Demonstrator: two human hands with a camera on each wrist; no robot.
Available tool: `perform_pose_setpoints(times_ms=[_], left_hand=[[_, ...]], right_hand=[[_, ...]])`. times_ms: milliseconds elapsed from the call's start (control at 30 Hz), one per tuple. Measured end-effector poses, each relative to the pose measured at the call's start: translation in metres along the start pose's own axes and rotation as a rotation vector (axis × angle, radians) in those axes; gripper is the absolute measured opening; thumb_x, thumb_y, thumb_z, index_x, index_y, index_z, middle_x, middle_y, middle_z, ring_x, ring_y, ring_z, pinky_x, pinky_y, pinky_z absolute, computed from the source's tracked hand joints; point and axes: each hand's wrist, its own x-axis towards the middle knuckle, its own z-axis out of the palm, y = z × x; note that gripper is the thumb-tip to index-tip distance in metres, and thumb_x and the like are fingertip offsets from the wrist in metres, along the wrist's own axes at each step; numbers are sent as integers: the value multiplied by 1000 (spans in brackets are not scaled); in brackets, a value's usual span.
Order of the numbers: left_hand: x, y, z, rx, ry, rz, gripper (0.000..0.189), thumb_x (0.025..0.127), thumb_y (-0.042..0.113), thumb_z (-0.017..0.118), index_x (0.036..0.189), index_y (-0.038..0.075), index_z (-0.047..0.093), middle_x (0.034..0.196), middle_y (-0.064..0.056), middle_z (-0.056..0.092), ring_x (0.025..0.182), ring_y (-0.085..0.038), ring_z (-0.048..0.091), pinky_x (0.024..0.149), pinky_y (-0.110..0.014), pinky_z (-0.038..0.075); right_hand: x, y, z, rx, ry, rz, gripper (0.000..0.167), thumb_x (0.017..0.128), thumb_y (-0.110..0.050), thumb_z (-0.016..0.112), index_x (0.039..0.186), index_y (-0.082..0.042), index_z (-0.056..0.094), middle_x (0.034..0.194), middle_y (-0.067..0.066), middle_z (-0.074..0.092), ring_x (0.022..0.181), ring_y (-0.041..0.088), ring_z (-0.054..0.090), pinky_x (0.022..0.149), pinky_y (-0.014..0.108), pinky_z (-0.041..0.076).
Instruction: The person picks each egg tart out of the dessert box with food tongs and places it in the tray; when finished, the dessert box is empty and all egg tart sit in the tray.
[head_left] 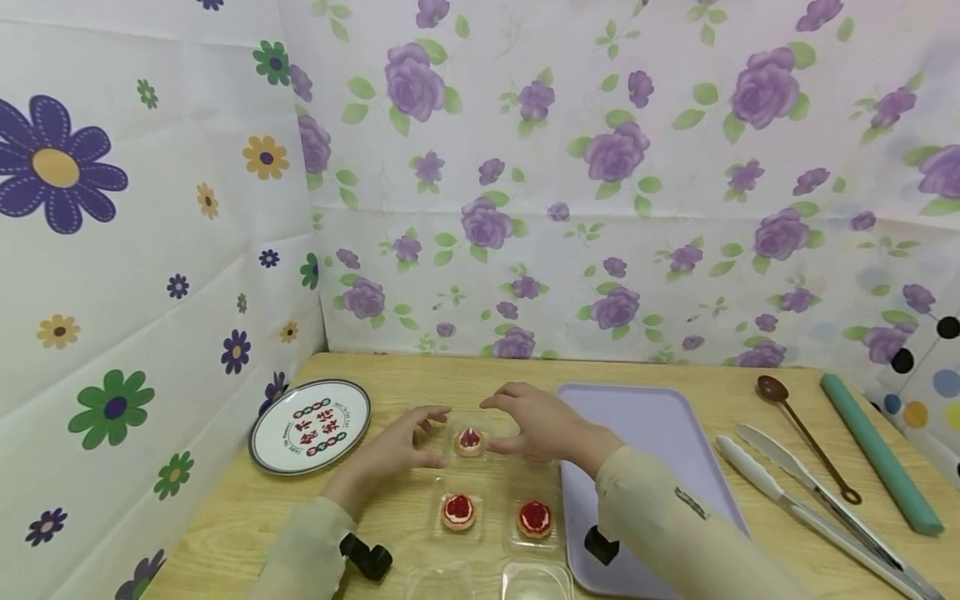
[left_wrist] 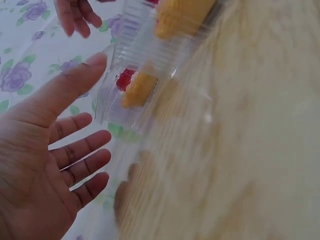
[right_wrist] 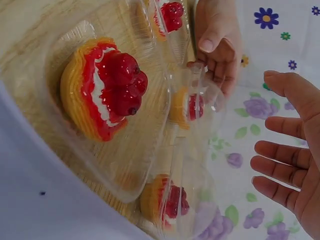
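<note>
Beige right sleeve (head_left: pixel 667 508) partly hides the tray (head_left: pixel 648 412) beside the tarts (head_left: pixel 535 519).

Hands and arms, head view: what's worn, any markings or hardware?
Left hand and right hand ungloved. Pale beige left sleeve and right sleeve, the right with a dark marking. Blocky black device at each wrist.

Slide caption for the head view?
Left hand and right hand flank a red-topped round tart in a clear plastic container on a light wooden table.
</note>
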Motion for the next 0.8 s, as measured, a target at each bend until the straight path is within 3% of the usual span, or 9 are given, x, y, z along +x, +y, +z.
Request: perform_pose_setpoints(times_ms=[200, 367, 800], left_hand=[[6, -7, 6, 41, 13, 73, 75, 79, 26, 80, 141, 5, 44, 124, -13, 56, 114, -28, 52, 98, -48, 43], [7, -8, 10, 56, 36, 69, 74, 76, 27, 81, 138, 5, 47, 119, -11, 58, 112, -26, 53, 98, -45, 44], [2, -4, 10, 91, 59, 47, 73, 76, 30, 81, 136, 6, 48, 118, -9, 58, 111, -22, 53, 98, -42, 45]], right_hand=[[15, 0, 11, 8, -20, 29, 70, 85, -48, 69, 142, -16, 45, 138, 12, 52, 126, 30, 51, 102, 48, 46], [26, -1, 25, -2, -60, 49, 80, 83, -52, 69, 146, -12, 40, 142, 14, 48, 129, 32, 49, 105, 46, 44], [49, -4, 45, -93, -109, 33, 75, 79, -55, 72, 138, -13, 51, 134, 8, 55, 123, 25, 52, 104, 41, 45]])
